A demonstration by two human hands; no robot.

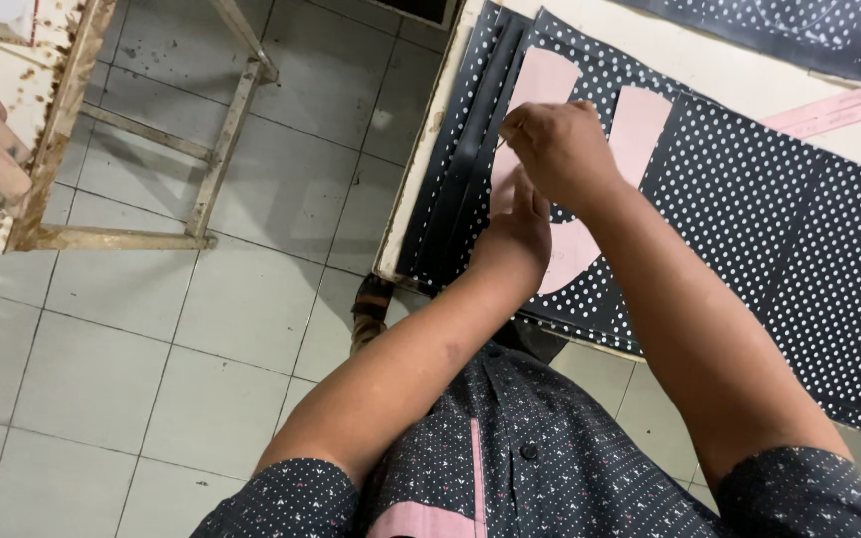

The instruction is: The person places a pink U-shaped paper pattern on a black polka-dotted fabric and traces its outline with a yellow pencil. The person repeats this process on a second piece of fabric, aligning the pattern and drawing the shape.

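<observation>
Head view, looking down over both forearms. Right hand (562,149) raised over the work, fingers curled tight and pinched together at the tips; something thin possibly nipped there, too small to tell. Left hand (518,231) just beneath and touching the right, lying palm down; whether its fingers press flat or grip anything cannot be told, since the right hand hides them. Directly under both sets of fingers, a pale pink paper pattern piece (640,125), curved like a wide arc, lying flat on dark fabric with white polka dots (749,209). Fabric spread across a light-topped worktable (719,70), reaching beyond the fingers to the far side and off to the right. Just left of the fingertips, a stack of narrow dark strips (470,149) running along the table edge. Beyond the fingers, far right, a second pink strip (829,112) resting on the tabletop. Well left of the hands, a worn wooden frame (221,149) standing on pale floor tiles (151,349). Nearest the camera, a dark dotted shirt (550,478) with short sleeves.
</observation>
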